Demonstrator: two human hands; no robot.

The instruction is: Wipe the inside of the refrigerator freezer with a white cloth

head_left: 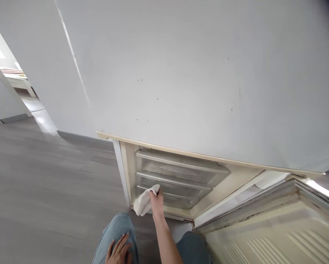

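My right hand [156, 201] is closed on a white cloth [144, 202], which hangs to the left of my fingers at the lower front of an open fridge or freezer compartment. Behind the hand are several stacked clear drawers [175, 179] with ribbed fronts. Whether the cloth touches the lowest drawer or the compartment's frame, I cannot tell. Resting on my left knee, my left hand [119, 251] lies flat with its fingers a little apart and holds nothing.
A large white door panel [181, 80] fills the upper view above the compartment. The lower door [263, 234] stands open on the right, its inner side yellowed and its seal stained. Grey wood-look floor [49, 190] stretches to the left, with a doorway beyond.
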